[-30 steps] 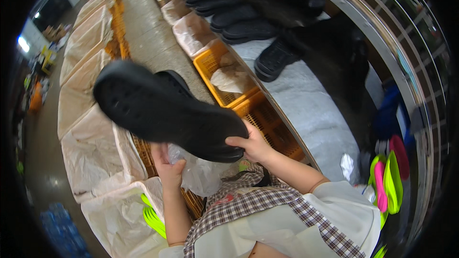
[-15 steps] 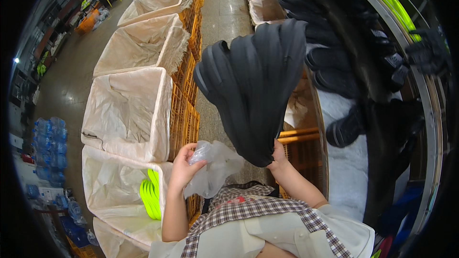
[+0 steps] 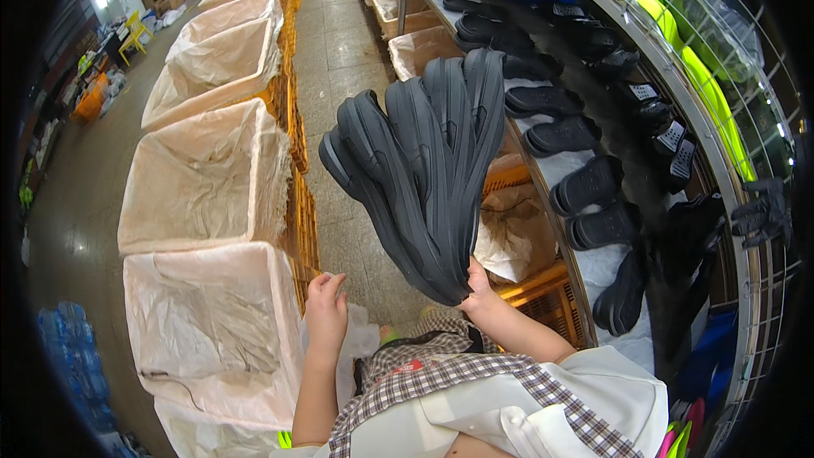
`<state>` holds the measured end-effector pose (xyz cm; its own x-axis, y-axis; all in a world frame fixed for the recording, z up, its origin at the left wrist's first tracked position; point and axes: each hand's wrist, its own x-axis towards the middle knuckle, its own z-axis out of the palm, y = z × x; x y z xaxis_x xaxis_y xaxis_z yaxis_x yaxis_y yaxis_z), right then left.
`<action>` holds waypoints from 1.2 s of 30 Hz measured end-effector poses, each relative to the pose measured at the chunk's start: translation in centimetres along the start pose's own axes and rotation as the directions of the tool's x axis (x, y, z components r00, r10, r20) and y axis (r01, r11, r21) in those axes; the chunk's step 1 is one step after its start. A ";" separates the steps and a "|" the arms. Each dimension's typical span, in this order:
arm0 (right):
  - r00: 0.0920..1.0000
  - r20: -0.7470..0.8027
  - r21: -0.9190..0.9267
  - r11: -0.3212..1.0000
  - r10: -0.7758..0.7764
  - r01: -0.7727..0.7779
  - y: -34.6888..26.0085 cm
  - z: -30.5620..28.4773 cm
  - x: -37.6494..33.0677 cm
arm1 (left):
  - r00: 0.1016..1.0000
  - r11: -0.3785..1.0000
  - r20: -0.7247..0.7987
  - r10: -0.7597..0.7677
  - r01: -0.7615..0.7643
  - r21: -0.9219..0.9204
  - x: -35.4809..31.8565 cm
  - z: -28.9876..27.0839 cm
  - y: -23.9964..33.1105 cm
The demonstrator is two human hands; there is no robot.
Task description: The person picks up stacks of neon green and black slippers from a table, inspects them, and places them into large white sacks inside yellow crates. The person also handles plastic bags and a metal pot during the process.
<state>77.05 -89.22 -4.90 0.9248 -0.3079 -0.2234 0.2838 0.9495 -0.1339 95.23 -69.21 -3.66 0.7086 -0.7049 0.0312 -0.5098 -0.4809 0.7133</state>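
My right hand grips the narrow lower ends of several black shoe soles. They fan out upward in front of me, with their ribbed sidewalls showing. Left of them, my left hand is raised beside the lined crates, fingers bent and loosely apart, with nothing visible between them. A translucent plastic bag is below that hand, partly behind the forearm and near my checked apron. The bag's lower part is hidden.
Orange crates with whitish cloth liners line the left side. To the right, a long bench carries black shoes, beside a wire rack. A lined crate is under the bench. Blue water bottles stand far left.
The plastic bag has left my left hand's fingers and dropped lower. The soles have turned a little, showing more of their sidewalls. My view has shifted along the aisle.
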 end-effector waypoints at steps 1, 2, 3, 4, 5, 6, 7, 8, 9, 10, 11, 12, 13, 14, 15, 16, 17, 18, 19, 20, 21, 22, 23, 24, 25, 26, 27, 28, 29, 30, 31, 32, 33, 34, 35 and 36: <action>0.999 -0.051 -0.016 1.000 -0.013 0.012 -0.6 0.0 1.4 | 0.998 0.999 -0.056 0.032 -0.032 -0.007 1.7 0.0 0.2; 0.996 -0.091 -0.036 0.999 -0.027 0.024 -1.2 0.0 2.5 | 0.996 1.000 -0.086 0.019 -0.019 -0.006 3.0 0.2 0.5; 0.991 -0.130 -0.057 0.998 -0.041 0.034 -1.9 0.0 3.8 | 0.993 1.000 -0.116 0.004 -0.005 -0.005 4.6 0.5 1.0; 0.994 -0.108 -0.038 0.999 -0.020 0.016 -2.8 0.0 5.1 | 0.985 0.997 -0.158 0.062 -0.069 -0.035 6.4 0.7 1.5; 0.996 -0.087 -0.016 1.000 0.001 -0.003 -3.9 0.0 6.7 | 0.973 0.990 -0.199 0.117 -0.131 -0.060 8.4 1.0 2.1; 0.998 -0.058 0.021 0.999 0.029 -0.028 -5.0 -0.1 8.4 | 0.956 0.978 -0.241 0.170 -0.194 -0.079 10.5 1.1 2.7; 0.999 0.020 0.038 0.998 0.048 -0.048 -6.2 -0.2 10.2 | 0.984 0.969 -0.142 0.106 -0.135 -0.206 12.7 1.3 3.3; 0.999 0.018 0.022 0.999 0.041 -0.041 -7.4 -0.2 12.0 | 0.995 0.918 -0.079 0.066 -0.092 -0.387 15.2 1.7 4.1; 0.999 0.022 0.006 0.999 0.039 -0.039 -8.6 -0.1 14.1 | 0.999 0.836 -0.016 0.035 -0.038 -0.548 18.0 2.1 5.0; 0.999 0.005 -0.017 0.999 0.043 -0.043 -9.9 0.2 16.4 | 0.999 0.740 0.047 0.007 0.026 -0.672 20.9 2.3 6.0; 0.996 0.071 -0.009 0.998 0.055 -0.055 -11.2 0.7 18.5 | 0.997 0.678 0.069 0.016 0.040 -0.734 23.5 2.3 7.1; 1.000 0.010 -0.041 0.999 0.015 -0.015 -12.5 1.6 20.5 | 0.996 0.624 0.088 0.022 0.055 -0.780 26.4 2.3 8.2; 0.999 -0.034 -0.075 0.997 -0.001 -0.001 -13.8 2.7 22.2 | 0.995 0.563 0.092 0.042 0.052 -0.825 29.4 2.1 9.3; 0.998 -0.062 -0.126 0.992 -0.030 0.022 -15.3 4.0 24.0 | 0.989 0.568 0.129 0.068 0.068 -0.820 32.0 1.7 10.0; 0.988 -0.050 -0.263 0.956 -0.146 0.128 -16.5 5.3 26.1 | 0.990 0.662 0.078 0.118 -0.020 -0.749 35.1 1.9 10.6; 0.977 -0.029 -0.334 0.923 -0.211 0.190 -17.8 6.6 28.1 | 0.986 0.729 0.042 0.160 -0.090 -0.679 37.9 2.1 10.9; 0.965 -0.011 -0.421 0.876 -0.263 0.234 -18.9 7.7 29.6 | 0.985 0.780 0.042 0.167 -0.106 -0.617 40.4 2.2 10.7; 0.950 0.068 -0.491 0.818 -0.304 0.298 -20.0 8.9 31.4 | 0.989 0.833 0.058 0.138 -0.084 -0.547 43.1 2.2 10.1; 0.944 0.079 -0.553 0.774 -0.322 0.310 -21.0 10.0 33.3 | 0.991 0.874 0.052 0.122 -0.083 -0.478 45.6 2.4 9.4; 0.925 0.085 -0.680 0.656 -0.371 0.326 -21.6 10.9 35.2 | 0.985 0.843 0.033 0.170 -0.128 -0.522 48.5 2.8 8.4; 0.902 0.127 -0.782 0.518 -0.412 0.347 -22.4 11.7 37.2 | 0.973 0.801 -0.011 0.231 -0.197 -0.566 51.7 3.5 7.3; 0.876 0.179 -0.859 0.362 -0.448 0.361 -23.1 12.4 39.3 | 0.954 0.750 -0.058 0.295 -0.269 -0.605 54.6 4.1 5.9; 0.842 0.201 -0.905 0.234 -0.501 0.356 -23.5 13.0 41.4 | 0.954 0.759 0.056 0.295 -0.198 -0.620 56.2 4.1 3.8; 0.794 0.334 -0.937 -0.088 -0.508 0.338 -24.5 13.5 43.8 | 0.970 0.813 0.097 0.225 -0.131 -0.568 58.5 4.5 1.9; 0.791 0.390 -0.920 -0.181 -0.471 0.346 -25.2 14.0 46.1 | 0.979 0.857 0.133 0.154 -0.065 -0.511 61.4 5.1 0.1; 0.793 0.425 -0.903 -0.269 -0.437 0.335 -25.9 14.4 48.4 | 0.983 0.893 0.164 0.080 0.003 -0.451 64.5 5.5 -1.7; 0.808 0.421 -0.900 -0.300 -0.412 0.316 -26.6 14.9 51.1 | 0.988 0.539 0.108 0.109 0.032 -0.842 67.6 7.1 -2.5; 0.801 0.451 -0.873 -0.381 -0.394 0.304 -27.2 15.5 53.8 | 0.989 0.582 0.025 0.144 -0.064 -0.811 70.4 7.4 -3.7; 0.774 0.504 -0.836 -0.445 -0.385 0.323 -27.6 16.3 56.7 | 0.981 0.618 -0.054 0.185 -0.159 -0.770 73.2 7.2 -4.5; 0.736 0.565 -0.788 -0.509 -0.373 0.347 -28.2 17.2 59.6 | 0.964 0.367 -0.073 0.256 -0.167 -0.915 76.5 6.8 -5.0; 0.733 0.587 -0.749 -0.575 -0.343 0.330 -29.0 18.2 62.3 | 0.920 -0.076 -0.093 0.381 -0.069 -0.995 79.7 6.3 -5.2; 0.740 0.586 -0.741 -0.587 -0.329 0.326 -30.0 19.1 64.8 | 0.860 -0.327 -0.128 0.494 0.048 -0.944 82.9 5.7 -5.4; 0.745 0.585 -0.729 -0.610 -0.321 0.311 -31.0 20.2 67.5 | 0.837 -0.429 -0.142 0.529 0.118 -0.896 86.3 4.9 -5.4; 0.749 0.581 -0.722 -0.627 -0.318 0.293 -32.0 21.1 69.9 | 0.835 -0.459 -0.150 0.530 0.134 -0.878 89.2 4.3 -5.3; 0.741 0.596 -0.709 -0.637 -0.310 0.303 -33.0 21.8 72.2 | 0.843 -0.473 -0.149 0.518 0.137 -0.870 92.4 3.8 -5.1; 0.726 0.614 -0.694 -0.649 -0.309 0.311 -34.1 22.6 74.8 | 0.853 -0.469 -0.142 0.502 0.131 -0.873 95.5 3.4 -5.0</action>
<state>142.28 -143.29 4.75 0.7393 -0.4800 0.4723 -0.0722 -0.7538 -0.6531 163.81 -135.88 -6.65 0.4177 -0.7685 0.4847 0.7579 0.5890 0.2806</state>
